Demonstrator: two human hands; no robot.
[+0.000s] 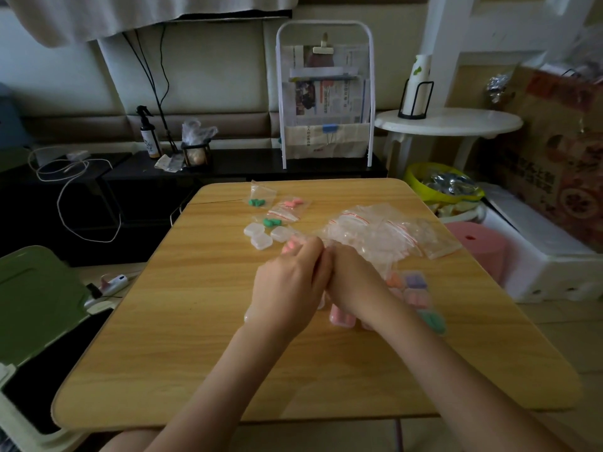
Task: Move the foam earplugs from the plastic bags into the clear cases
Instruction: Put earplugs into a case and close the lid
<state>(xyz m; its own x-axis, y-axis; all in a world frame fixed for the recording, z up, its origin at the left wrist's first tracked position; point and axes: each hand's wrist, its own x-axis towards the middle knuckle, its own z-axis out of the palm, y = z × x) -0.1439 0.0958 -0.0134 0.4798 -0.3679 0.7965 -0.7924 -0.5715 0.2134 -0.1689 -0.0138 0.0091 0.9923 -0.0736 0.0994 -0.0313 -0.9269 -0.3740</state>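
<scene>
Left hand (290, 282): raised over the middle of the table, fingers curled inward, gripping a pink earplug (290, 245) that shows at the fingertips; knuckles touching the other hand.
Right hand (350, 282): pressed against the left, fingers curled; it appears to pinch the edge of a small clear bag, though motion blur hides the exact hold.
Empty bags (385, 234): a loose heap of clear zip bags with red seal strips, just beyond the hands, on the right half of the table.
Filled bags: two with green earplugs (257, 201), (271, 222) and one with pink earplugs (292, 202), lying near the far edge, left of the heap.
Empty clear cases (261, 235): three small lidded cases clustered together, between the green bags and the hands.
Filled cases (416, 290): a group beside and partly under the right wrist, holding purple, pink, orange and green plugs.
Table (195, 337): wooden top with rounded corners, bearing everything above.
Background: newspaper rack (324, 93) behind the table; white round side table (448, 122) at right.
</scene>
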